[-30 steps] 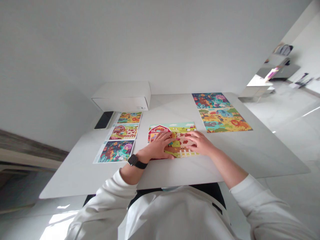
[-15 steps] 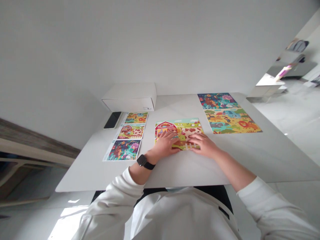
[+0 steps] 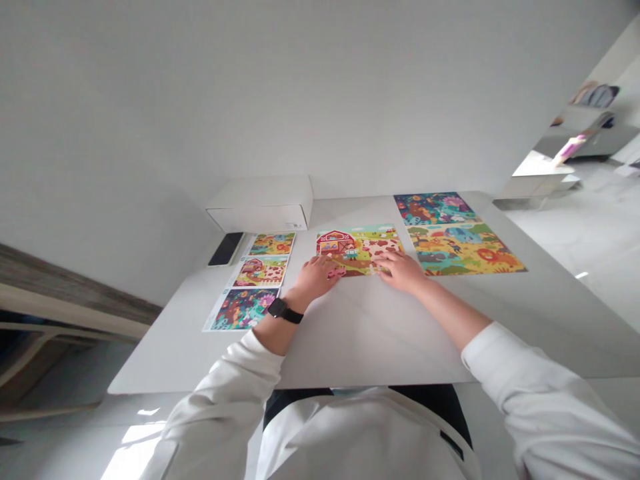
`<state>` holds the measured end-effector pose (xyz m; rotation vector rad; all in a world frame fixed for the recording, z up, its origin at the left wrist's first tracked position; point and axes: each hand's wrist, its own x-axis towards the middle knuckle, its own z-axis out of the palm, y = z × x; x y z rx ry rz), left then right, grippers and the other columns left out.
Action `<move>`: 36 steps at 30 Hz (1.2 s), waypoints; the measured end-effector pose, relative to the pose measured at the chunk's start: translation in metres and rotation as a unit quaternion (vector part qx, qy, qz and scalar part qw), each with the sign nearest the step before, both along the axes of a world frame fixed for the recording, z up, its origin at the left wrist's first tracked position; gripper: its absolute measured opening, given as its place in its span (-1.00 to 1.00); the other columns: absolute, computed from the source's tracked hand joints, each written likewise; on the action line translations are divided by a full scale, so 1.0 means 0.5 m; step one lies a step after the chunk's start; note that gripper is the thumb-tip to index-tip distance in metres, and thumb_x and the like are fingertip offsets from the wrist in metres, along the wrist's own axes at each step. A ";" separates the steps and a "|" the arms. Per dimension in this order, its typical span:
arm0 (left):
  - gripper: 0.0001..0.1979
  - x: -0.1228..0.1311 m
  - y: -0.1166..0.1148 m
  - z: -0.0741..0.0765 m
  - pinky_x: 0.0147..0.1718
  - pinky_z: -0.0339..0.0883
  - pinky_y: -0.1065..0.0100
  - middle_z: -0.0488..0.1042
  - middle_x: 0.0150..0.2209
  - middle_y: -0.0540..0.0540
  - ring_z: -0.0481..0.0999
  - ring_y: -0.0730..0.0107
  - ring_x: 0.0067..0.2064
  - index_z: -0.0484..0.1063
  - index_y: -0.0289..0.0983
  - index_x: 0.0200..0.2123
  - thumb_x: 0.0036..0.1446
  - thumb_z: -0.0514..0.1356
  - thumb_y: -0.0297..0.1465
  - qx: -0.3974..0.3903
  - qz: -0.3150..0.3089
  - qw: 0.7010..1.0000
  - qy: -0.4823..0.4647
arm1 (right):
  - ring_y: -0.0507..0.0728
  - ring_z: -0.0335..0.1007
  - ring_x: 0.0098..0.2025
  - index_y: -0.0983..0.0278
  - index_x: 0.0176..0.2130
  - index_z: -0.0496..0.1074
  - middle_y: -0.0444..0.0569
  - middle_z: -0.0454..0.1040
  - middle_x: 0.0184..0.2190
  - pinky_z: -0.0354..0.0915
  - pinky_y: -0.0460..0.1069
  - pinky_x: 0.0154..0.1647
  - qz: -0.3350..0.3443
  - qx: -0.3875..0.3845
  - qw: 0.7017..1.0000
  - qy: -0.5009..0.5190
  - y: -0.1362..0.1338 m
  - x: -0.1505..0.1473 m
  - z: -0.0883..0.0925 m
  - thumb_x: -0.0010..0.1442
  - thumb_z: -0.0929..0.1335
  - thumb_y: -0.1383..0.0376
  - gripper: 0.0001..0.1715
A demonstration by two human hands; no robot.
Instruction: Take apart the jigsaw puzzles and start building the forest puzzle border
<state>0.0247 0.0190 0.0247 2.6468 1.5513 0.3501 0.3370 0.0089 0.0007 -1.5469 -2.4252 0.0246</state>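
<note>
A farm jigsaw puzzle [image 3: 363, 241] with a red barn and a spotted cow lies on the white table [image 3: 380, 327], out at arm's length. My left hand [image 3: 316, 277], with a black watch on its wrist, rests flat on the puzzle's near left edge, fingers stretched out. On the near right edge lies my right hand [image 3: 401, 271], also flat with its fingers extended. Neither hand grips anything.
Two finished puzzles [image 3: 453, 233] lie side by side at the right. Three picture cards [image 3: 256, 277] lie in a column at the left. A white box [image 3: 260, 203] stands at the back, with a black phone [image 3: 226, 248] beside it.
Both hands have pushed the farm puzzle away from me across the table, and my arms are now stretched further out.
</note>
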 end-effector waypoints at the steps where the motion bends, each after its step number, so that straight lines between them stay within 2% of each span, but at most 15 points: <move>1: -0.65 0.007 0.014 -0.001 0.20 0.43 0.04 0.52 0.29 -0.16 0.50 -0.04 0.26 0.60 -0.08 0.16 0.43 0.19 -0.17 0.000 0.006 1.000 0.001 | 0.34 0.34 0.38 0.15 0.28 0.58 0.10 0.50 0.31 0.27 0.21 0.44 -0.011 0.004 1.000 -0.003 0.014 -0.002 0.002 0.38 0.40 0.22 -0.49; 4: -0.67 0.028 0.056 -0.012 0.18 0.44 0.03 0.56 0.23 -0.19 0.54 -0.06 0.20 0.62 -0.13 0.11 0.42 0.19 -0.20 0.001 0.021 1.000 -0.009 | 0.34 0.38 0.32 0.15 0.26 0.59 0.14 0.50 0.27 0.29 0.19 0.39 -0.052 0.016 0.999 -0.005 0.048 -0.006 0.006 0.39 0.39 0.27 -0.50; 8: -0.71 0.056 0.104 -0.040 0.22 0.40 0.06 0.62 0.15 -0.21 0.55 -0.01 0.19 0.63 -0.19 0.02 0.41 0.17 -0.24 0.018 0.024 0.998 -0.053 | 0.29 0.45 0.19 0.16 0.25 0.59 0.10 0.57 0.15 0.33 0.14 0.31 -0.088 0.013 0.996 0.012 0.070 -0.002 0.002 0.41 0.33 0.35 -0.50; 12: -0.74 0.072 0.130 -0.061 0.20 0.39 0.09 0.62 0.17 -0.20 0.55 0.01 0.19 0.62 -0.19 -0.01 0.40 0.16 -0.29 0.035 0.030 0.996 -0.082 | 0.29 0.42 0.22 0.17 0.26 0.57 0.09 0.55 0.17 0.30 0.13 0.32 -0.101 0.016 0.995 0.023 0.072 0.005 -0.005 0.43 0.32 0.33 -0.51; 17: -0.69 0.073 0.141 -0.068 0.25 0.35 0.06 0.61 0.20 -0.21 0.54 0.00 0.22 0.63 -0.19 0.03 0.41 0.16 -0.22 0.041 0.030 0.995 -0.084 | 0.31 0.40 0.23 0.19 0.28 0.54 0.12 0.52 0.20 0.32 0.13 0.29 -0.133 0.006 0.991 0.010 0.071 -0.002 -0.006 0.46 0.30 0.29 -0.52; 22: -0.64 0.081 0.144 -0.055 0.29 0.31 -0.05 0.51 0.32 -0.20 0.43 -0.10 0.32 0.64 -0.12 0.13 0.40 0.17 -0.20 0.033 0.053 0.997 -0.051 | 0.33 0.39 0.23 0.20 0.30 0.51 0.15 0.50 0.20 0.31 0.15 0.29 -0.158 -0.004 0.987 -0.001 0.065 -0.011 0.004 0.48 0.28 0.25 -0.51; 26: -0.63 0.090 0.145 -0.047 0.20 0.39 -0.07 0.55 0.23 -0.22 0.48 -0.13 0.21 0.63 -0.09 0.15 0.39 0.17 -0.20 0.018 0.073 0.997 -0.037 | 0.34 0.37 0.24 0.19 0.31 0.49 0.15 0.48 0.23 0.33 0.15 0.25 -0.170 -0.008 0.985 0.002 0.060 -0.013 0.008 0.49 0.29 0.19 -0.50; 32: -0.58 0.093 0.147 -0.063 0.25 0.35 0.00 0.52 0.28 -0.24 0.46 -0.07 0.24 0.59 -0.19 0.21 0.43 0.10 -0.26 0.038 0.039 0.997 -0.053 | 0.34 0.34 0.27 0.18 0.31 0.47 0.15 0.46 0.24 0.30 0.15 0.28 -0.185 -0.010 0.983 0.000 0.061 -0.011 0.001 0.51 0.29 0.16 -0.52; 36: -0.58 0.097 0.141 -0.074 0.28 0.30 -0.03 0.51 0.29 -0.23 0.44 -0.08 0.26 0.56 -0.20 0.22 0.41 0.12 -0.26 0.050 0.049 0.996 -0.061 | 0.34 0.30 0.30 0.19 0.32 0.46 0.18 0.43 0.27 0.27 0.15 0.31 -0.187 -0.008 0.982 -0.007 0.060 -0.013 0.002 0.51 0.28 0.13 -0.50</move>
